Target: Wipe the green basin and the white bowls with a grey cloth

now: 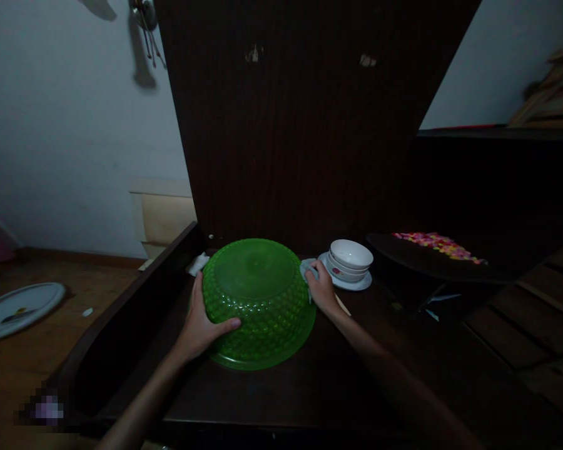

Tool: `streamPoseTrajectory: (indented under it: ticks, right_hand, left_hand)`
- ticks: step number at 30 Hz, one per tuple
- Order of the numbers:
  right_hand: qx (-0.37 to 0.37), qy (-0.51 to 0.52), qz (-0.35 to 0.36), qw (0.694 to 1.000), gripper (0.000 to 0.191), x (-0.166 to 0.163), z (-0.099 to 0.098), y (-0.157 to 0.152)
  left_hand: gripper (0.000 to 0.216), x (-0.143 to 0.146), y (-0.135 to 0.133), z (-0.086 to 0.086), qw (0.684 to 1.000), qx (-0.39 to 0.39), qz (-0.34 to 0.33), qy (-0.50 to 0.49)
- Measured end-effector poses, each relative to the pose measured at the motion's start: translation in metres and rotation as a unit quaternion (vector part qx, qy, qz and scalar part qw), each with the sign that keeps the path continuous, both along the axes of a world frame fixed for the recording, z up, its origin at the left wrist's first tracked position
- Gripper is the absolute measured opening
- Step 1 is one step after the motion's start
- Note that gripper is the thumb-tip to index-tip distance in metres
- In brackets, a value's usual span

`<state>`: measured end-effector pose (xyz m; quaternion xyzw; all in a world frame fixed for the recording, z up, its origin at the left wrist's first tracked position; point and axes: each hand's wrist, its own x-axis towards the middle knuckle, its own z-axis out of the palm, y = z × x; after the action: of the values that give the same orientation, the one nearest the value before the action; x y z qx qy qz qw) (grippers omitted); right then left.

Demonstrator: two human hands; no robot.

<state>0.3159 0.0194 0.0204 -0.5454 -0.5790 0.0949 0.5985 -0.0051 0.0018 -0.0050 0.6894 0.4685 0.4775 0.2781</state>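
Green basin (256,275), inverted, frame centre
Brace with left hand (207,322), fingers wide; press cloth (306,269), gripped in right hand (323,290), flat.

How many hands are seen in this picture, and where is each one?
2. The left hand is on the left side of the green basin; the right hand holds a pale cloth at its right side. No others show.

The dark surface's (244,403) middle is being taken up by the upturned green basin (256,294). Its right side is being blocked by the right hand (322,289), a cloth (306,269) and stacked bowls (350,257), its left by the left hand (201,325). Behind, reach is being barred by the tall panel (300,144). Room is being left in front, between the forearms (152,387).
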Motion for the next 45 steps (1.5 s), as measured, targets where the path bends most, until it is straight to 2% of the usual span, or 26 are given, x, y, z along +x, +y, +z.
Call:
streamPoseTrajectory:
  ticks: [4, 8, 15, 22, 26, 30, 36, 45]
  right_hand:
    - [-0.038, 0.049, -0.003, 0.998, 0.024, 0.01, -0.01, 0.026]
    - [-0.058, 0.07, -0.001, 0.996, 0.032, 0.012, -0.016, 0.022]
    - [-0.082, 0.067, -0.009, 0.994, 0.03, -0.001, -0.023, -0.039]
    - [-0.09, 0.039, 0.031, 0.995, 0.024, -0.053, -0.03, -0.107]
    - [-0.066, -0.013, 0.088, 0.994, 0.02, -0.086, -0.029, -0.128]
    - [-0.018, -0.075, 0.127, 0.989, 0.016, -0.104, -0.026, -0.132]
    - [0.004, -0.152, 0.124, 0.981, 0.014, -0.08, -0.027, -0.124]
    - [0.03, -0.162, 0.011, 0.986, 0.012, -0.022, -0.024, -0.096]
  left_hand:
    - [0.142, 0.0, 0.0, 0.0, 1.0, -0.003, 0.003, -0.002]
    - [0.142, 0.002, -0.001, 0.001, 1.0, -0.002, 0.013, -0.001]
    - [0.141, 0.001, -0.002, 0.003, 1.0, -0.004, 0.017, 0.008]
    - [0.139, 0.001, 0.0, 0.0, 1.0, -0.001, 0.017, -0.004]
    - [0.138, 0.001, 0.001, -0.001, 1.0, 0.007, 0.014, 0.001]
    - [0.14, 0.0, 0.001, 0.001, 1.0, 0.003, 0.015, 0.006]
    - [0.14, -0.001, -0.001, 0.004, 1.0, -0.01, 0.009, 0.02]
    - [0.139, -0.001, 0.0, 0.0, 1.0, 0.001, -0.001, -0.006]
